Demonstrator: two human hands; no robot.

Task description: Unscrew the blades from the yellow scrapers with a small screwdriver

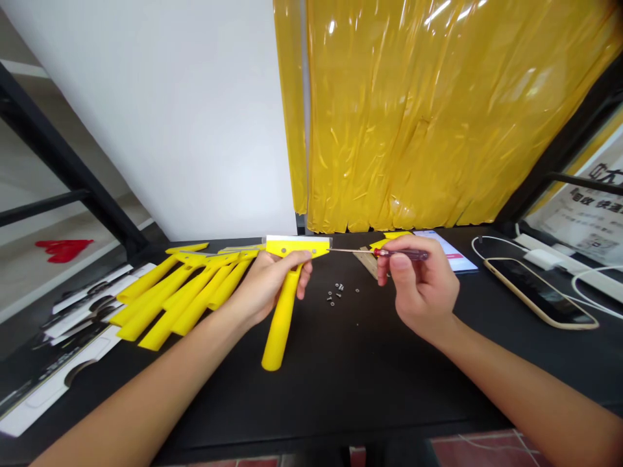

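Left forearm and right forearm bare, angling inward from the lower corners. Left hand low and curled closed, fingers wrapped tight. Right hand raised higher, thumb pressed against curled fingertips in a firm pinch, 2 hands well apart.

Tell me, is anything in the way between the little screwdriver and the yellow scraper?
Nothing visible is. The small screwdriver in the right hand points at the yellow scraper in the left hand, and its metal tip is right by the scraper's head.
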